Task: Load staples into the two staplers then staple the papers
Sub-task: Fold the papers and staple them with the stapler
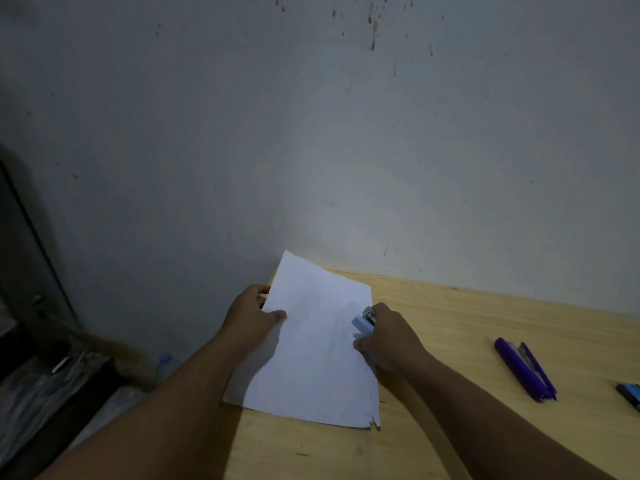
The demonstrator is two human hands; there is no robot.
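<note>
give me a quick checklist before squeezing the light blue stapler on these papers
1. Papers held steady: ok, left hand pinches their left edge.
2. Light blue stapler gripped: ok, in right hand.
3. Stapler at the right edge of the papers: ok.
4. Sheets actually between its jaws: cannot tell.
5. Staples loaded: cannot tell.
6. Purple stapler out of the way: ok, lying open on the wooden table.

Light wooden table (pixel 467 323) stands against a grey wall. White papers (pixel 311 358) lie at its left edge, overhanging slightly. Purple stapler (pixel 524 370) lies well right; a blue object (pixel 630 393) sits at the frame edge.
</note>
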